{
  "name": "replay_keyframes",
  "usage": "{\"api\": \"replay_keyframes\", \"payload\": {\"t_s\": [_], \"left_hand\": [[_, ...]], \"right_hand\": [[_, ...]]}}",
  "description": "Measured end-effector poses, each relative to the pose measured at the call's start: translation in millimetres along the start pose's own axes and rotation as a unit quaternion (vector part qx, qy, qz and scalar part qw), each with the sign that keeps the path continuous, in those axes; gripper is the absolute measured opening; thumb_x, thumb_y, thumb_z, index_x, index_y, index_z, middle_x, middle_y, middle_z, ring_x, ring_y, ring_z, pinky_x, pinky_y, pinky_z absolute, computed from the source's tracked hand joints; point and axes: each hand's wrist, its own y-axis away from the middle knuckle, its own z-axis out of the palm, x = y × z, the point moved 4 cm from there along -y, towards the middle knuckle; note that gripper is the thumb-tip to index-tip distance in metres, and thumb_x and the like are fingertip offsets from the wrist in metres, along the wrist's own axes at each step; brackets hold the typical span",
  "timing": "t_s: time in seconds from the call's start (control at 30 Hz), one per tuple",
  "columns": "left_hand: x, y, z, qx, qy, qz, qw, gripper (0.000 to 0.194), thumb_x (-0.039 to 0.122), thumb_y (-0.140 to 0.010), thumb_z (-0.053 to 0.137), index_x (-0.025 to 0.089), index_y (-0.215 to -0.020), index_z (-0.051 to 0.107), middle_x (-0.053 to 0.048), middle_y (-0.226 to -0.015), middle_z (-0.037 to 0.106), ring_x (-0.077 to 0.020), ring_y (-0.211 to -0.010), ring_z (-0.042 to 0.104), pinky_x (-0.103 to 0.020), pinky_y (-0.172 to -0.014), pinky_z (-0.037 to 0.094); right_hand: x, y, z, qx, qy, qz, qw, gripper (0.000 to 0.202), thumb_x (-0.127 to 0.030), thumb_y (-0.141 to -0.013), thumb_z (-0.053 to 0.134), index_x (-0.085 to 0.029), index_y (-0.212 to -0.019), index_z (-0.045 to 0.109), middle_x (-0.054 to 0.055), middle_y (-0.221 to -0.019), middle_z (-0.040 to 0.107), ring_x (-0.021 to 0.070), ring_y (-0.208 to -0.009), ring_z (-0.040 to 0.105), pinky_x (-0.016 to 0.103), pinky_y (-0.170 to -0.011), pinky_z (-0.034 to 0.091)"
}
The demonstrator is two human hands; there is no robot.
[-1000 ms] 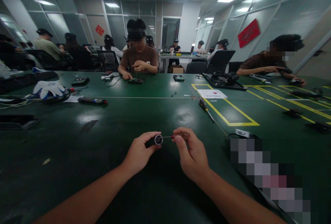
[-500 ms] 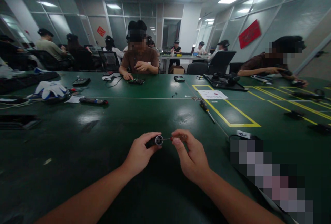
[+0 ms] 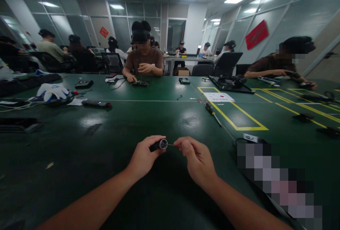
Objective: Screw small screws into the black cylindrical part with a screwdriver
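Observation:
My left hand (image 3: 143, 157) is closed around a short black cylinder (image 3: 163, 144) whose round, silver-rimmed end faces me. It may be a flashlight, but most of its body is hidden by my fingers. My right hand (image 3: 200, 161) pinches a small screwdriver, its thin metal shaft (image 3: 171, 145) pointing left with the tip at the cylinder's rimmed end. Fingers cover the screwdriver's handle. Whether the tip touches the rim or sits inside it, I cannot tell. Both hands are above the green table (image 3: 148, 120).
Beyond my hands lies a larger screwdriver (image 3: 213, 114) beside a yellow taped rectangle (image 3: 251, 129) and a white paper (image 3: 219, 97). At left are white-and-blue gloves (image 3: 53, 91) and a dark pen-like tool (image 3: 97, 104). A co-worker (image 3: 143, 60) sits across the table.
My right fingers have shifted and curled over the screwdriver's red-and-clear handle, which showed before. My left hand and the cylinder have stayed in place.

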Motion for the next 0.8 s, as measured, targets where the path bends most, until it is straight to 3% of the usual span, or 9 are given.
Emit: {"api": "replay_keyframes", "payload": {"t_s": [0.13, 0.27, 0.5, 0.6, 0.7, 0.8], "left_hand": [[-2, -1, -0.3, 0.001, -0.011, 0.004, 1.0, 0.036, 0.017, -0.081, 0.076, 0.027, -0.116, 0.077, -0.005, -0.124, 0.074, -0.025, -0.118, 0.066, -0.046, -0.112, 0.046], [-3, -1, 1.0, -0.004, -0.013, 0.0, 1.0, 0.037, 0.015, -0.081, 0.075, 0.026, -0.116, 0.077, -0.005, -0.123, 0.074, -0.0242, -0.118, 0.066, -0.045, -0.111, 0.046], [-6, 0, 1.6, -0.003, -0.013, 0.005, 1.0, 0.037, 0.014, -0.08, 0.075, 0.027, -0.115, 0.077, -0.004, -0.123, 0.074, -0.0235, -0.117, 0.067, -0.045, -0.111, 0.046], [-5, -1, 0.2, -0.001, -0.009, 0.007, 1.0, 0.038, 0.014, -0.08, 0.075, 0.026, -0.116, 0.076, -0.005, -0.123, 0.074, -0.024, -0.118, 0.066, -0.045, -0.111, 0.046], [-4, -2, -1.4, 0.004, -0.006, 0.007, 1.0, 0.038, 0.015, -0.081, 0.075, 0.026, -0.118, 0.076, -0.005, -0.125, 0.073, -0.0243, -0.119, 0.066, -0.045, -0.112, 0.046], [-5, -2, -2.2, 0.008, -0.005, 0.005, 1.0, 0.038, 0.016, -0.082, 0.075, 0.026, -0.118, 0.076, -0.004, -0.125, 0.073, -0.0238, -0.118, 0.066, -0.045, -0.111, 0.046]], "right_hand": [[12, 2, -1, 0.033, -0.018, 0.055, 0.998, 0.022, -0.039, -0.102, 0.053, -0.024, -0.107, 0.068, 0.001, -0.078, 0.066, 0.0185, -0.072, 0.065, 0.03, -0.065, 0.049], [21, 4, -3, 0.081, -0.055, 0.07, 0.993, 0.015, -0.039, -0.097, 0.063, -0.025, -0.1, 0.062, 0.0, -0.083, 0.066, 0.019, -0.077, 0.065, 0.032, -0.072, 0.051], [18, -3, -1, 0.077, -0.104, 0.098, 0.987, 0.021, -0.043, -0.095, 0.066, -0.024, -0.104, 0.07, 0.002, -0.086, 0.07, 0.0202, -0.083, 0.067, 0.034, -0.079, 0.053], [27, -8, -3, 0.11, -0.188, 0.157, 0.963, 0.023, -0.045, -0.092, 0.069, -0.022, -0.097, 0.072, 0.001, -0.079, 0.067, 0.0178, -0.075, 0.064, 0.032, -0.073, 0.053], [41, -10, -1, 0.12, -0.32, 0.252, 0.905, 0.028, -0.048, -0.088, 0.071, -0.02, -0.089, 0.07, 0.0, -0.072, 0.062, 0.0158, -0.063, 0.058, 0.03, -0.061, 0.051], [44, -11, -3, 0.138, -0.314, 0.247, 0.906, 0.028, -0.048, -0.087, 0.072, -0.02, -0.091, 0.069, 0.001, -0.076, 0.064, 0.0158, -0.066, 0.059, 0.029, -0.062, 0.052]]}}
